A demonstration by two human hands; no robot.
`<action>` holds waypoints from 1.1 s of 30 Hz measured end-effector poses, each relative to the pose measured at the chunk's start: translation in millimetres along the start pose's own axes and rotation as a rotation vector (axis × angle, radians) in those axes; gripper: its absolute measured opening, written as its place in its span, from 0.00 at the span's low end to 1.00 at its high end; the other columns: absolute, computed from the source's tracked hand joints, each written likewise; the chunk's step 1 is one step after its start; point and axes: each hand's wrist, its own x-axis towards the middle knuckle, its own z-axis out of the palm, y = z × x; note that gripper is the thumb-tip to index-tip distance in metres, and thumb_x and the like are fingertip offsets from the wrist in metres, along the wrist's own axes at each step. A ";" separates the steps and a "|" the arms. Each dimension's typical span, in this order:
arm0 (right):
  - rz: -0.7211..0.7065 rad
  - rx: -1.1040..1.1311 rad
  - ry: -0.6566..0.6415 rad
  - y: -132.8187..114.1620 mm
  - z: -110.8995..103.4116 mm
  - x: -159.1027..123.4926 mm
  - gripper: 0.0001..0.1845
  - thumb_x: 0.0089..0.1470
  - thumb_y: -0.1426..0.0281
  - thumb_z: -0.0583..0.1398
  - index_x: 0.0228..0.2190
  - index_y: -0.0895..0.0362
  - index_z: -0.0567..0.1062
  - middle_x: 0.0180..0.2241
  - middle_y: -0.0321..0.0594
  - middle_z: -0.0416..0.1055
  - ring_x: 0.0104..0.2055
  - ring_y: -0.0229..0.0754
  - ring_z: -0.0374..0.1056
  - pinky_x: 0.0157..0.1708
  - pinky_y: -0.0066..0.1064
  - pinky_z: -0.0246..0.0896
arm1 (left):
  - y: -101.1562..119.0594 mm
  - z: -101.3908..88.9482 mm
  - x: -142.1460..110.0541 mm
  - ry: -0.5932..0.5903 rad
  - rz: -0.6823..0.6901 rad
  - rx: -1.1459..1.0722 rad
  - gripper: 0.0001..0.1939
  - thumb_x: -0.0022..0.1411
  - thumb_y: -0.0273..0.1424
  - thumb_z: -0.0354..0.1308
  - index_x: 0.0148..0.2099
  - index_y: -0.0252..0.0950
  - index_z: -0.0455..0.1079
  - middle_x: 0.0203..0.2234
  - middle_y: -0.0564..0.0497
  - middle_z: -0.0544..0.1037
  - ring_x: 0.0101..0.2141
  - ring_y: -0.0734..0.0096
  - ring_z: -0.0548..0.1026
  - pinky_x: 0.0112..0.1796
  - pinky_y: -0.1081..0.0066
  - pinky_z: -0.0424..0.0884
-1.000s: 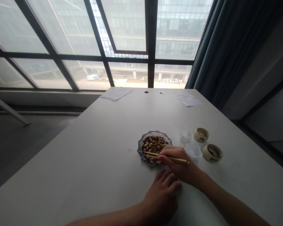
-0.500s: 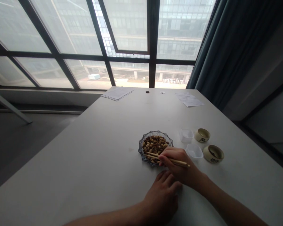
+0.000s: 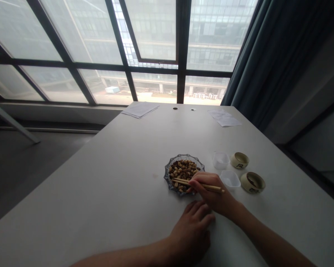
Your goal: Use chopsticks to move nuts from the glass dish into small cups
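Observation:
A scalloped glass dish (image 3: 168, 171) of mixed nuts and seeds sits on the white table (image 3: 114, 185). My right hand (image 3: 211, 193) is closed round a pair of wooden chopsticks (image 3: 183, 181), whose tips rest over the near side of the dish. My left hand (image 3: 192, 231) lies flat on the table just in front of the dish, palm down, fingers loosely together, holding nothing.
Right of the dish stand two clear plastic tubs (image 3: 220, 160) (image 3: 229, 179) and two cream ceramic cups (image 3: 239, 160) (image 3: 252, 182). Papers lie at the far left (image 3: 140, 109) and far right (image 3: 225, 118) of the table. Beyond are a large window and a dark curtain (image 3: 267, 63).
My right hand and the chopsticks have shifted very slightly over the dish. My left hand has stayed where it was.

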 end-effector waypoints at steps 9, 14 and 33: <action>0.037 0.014 0.032 -2.3 0.2 -0.5 0.20 0.66 0.59 0.61 0.27 0.57 0.81 0.29 0.41 0.77 0.33 0.41 0.73 0.36 0.33 0.65 | -1.7 2.1 -1.3 0.008 0.005 -0.005 0.19 0.60 0.26 0.61 0.54 0.41 0.68 0.58 0.47 0.72 0.61 0.54 0.65 0.65 0.57 0.55; 0.011 0.032 0.026 -1.1 1.6 -0.6 0.18 0.66 0.61 0.62 0.28 0.57 0.82 0.29 0.41 0.78 0.33 0.41 0.73 0.36 0.32 0.65 | -1.4 0.4 -0.7 0.002 0.006 -0.005 0.19 0.60 0.26 0.61 0.53 0.40 0.68 0.56 0.47 0.72 0.60 0.56 0.65 0.65 0.59 0.54; 0.028 0.030 0.059 8.1 7.8 -3.0 0.23 0.70 0.61 0.57 0.27 0.58 0.81 0.28 0.41 0.77 0.31 0.40 0.72 0.34 0.32 0.65 | -3.2 2.5 -1.4 0.009 0.014 -0.008 0.19 0.60 0.26 0.62 0.54 0.40 0.69 0.58 0.48 0.71 0.62 0.56 0.64 0.67 0.59 0.52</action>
